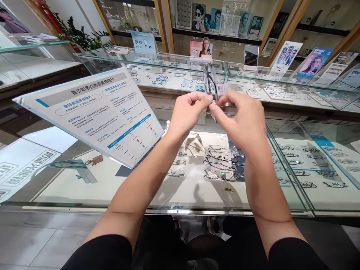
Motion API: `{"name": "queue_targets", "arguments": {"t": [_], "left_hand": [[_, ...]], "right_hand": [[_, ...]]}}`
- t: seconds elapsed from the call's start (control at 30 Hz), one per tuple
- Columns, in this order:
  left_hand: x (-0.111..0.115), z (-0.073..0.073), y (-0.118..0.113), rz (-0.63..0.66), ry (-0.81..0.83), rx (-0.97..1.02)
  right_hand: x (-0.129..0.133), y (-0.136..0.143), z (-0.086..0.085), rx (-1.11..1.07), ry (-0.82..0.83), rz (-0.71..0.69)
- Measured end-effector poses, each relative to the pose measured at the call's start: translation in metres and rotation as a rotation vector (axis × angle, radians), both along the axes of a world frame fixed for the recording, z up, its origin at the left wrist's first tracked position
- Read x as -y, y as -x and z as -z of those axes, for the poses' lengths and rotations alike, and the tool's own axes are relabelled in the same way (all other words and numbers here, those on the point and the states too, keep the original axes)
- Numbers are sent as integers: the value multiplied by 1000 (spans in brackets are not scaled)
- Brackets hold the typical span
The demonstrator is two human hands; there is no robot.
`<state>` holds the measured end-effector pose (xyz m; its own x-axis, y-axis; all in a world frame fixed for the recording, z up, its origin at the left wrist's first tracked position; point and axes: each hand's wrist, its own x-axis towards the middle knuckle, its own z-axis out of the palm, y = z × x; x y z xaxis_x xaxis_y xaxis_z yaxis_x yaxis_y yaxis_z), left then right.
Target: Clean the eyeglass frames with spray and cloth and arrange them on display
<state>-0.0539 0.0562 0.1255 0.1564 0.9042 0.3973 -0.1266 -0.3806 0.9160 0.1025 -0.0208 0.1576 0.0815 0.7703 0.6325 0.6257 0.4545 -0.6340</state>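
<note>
A pair of dark-framed glasses (209,80) is held up in front of me, turned edge-on, with a small printed tag (223,89) hanging by it. My left hand (189,110) pinches the glasses from the left, thumb and index finger together. From the right, my right hand (242,116) has its thumb and fingertips closed at the same spot, touching the frame. The fingertips of both hands nearly meet. Below them, a crumpled beige cloth (194,145) lies near rows of glasses (221,157) at the counter.
A large printed board (95,116) leans up on the left of the glass counter (67,191). Near it are a brown key fob (97,159) and a leaflet (84,172). More glasses (309,168) fill the right case. Another display counter (168,78) stands behind.
</note>
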Motion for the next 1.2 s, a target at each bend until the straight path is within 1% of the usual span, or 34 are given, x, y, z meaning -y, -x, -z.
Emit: {"name": "queue_targets", "arguments": {"t": [0.07, 0.1, 0.13, 0.17, 0.2, 0.27, 0.37, 0.43, 0.5, 0.6, 0.73, 0.87, 0.97, 1.0, 1.07, 1.13, 1.2], "left_hand": [[1, 0, 0, 17, -53, -109], [1, 1, 0, 32, -67, -156], [0, 2, -1, 48, -72, -191], [0, 3, -3, 63, -70, -210], [0, 5, -5, 76, -62, -217], [0, 8, -9, 88, -33, -219], [-3, 17, -16, 76, -3, -234], [-7, 25, -19, 66, -10, -270], [-13, 35, -21, 58, -28, -336], [-23, 53, -24, 59, -53, -446], [-31, 76, -32, 56, -76, -550], [-42, 97, -58, 63, -159, -699], [-54, 107, -82, 62, -142, -745], [-57, 107, -90, 64, -147, -770], [-58, 101, -100, 65, -192, -894], [-50, 87, -106, 45, -266, -1085], [-35, 73, -109, -2, -331, -1240]], "right_hand": [[5, -22, -2, -77, 62, -24], [4, -34, 2, -132, 99, -37], [1, -46, 9, -192, 151, -60], [-3, -59, 19, -250, 219, -96], [-8, -71, 34, -298, 301, -139], [-16, -95, 70, -370, 465, -197], [-21, -129, 125, -615, 582, -159], [-23, -150, 152, -792, 630, -140], [-27, -169, 168, -903, 643, -148], [-38, -188, 179, -992, 643, -197], [-49, -195, 187, -1038, 655, -229], [-50, -197, 190, -1053, 683, -215], [-51, -198, 192, -1033, 677, -200], [-52, -197, 192, -1011, 673, -194], [-53, -192, 193, -927, 657, -187], [-52, -182, 191, -787, 638, -192], [-52, -172, 188, -644, 601, -209]]}}
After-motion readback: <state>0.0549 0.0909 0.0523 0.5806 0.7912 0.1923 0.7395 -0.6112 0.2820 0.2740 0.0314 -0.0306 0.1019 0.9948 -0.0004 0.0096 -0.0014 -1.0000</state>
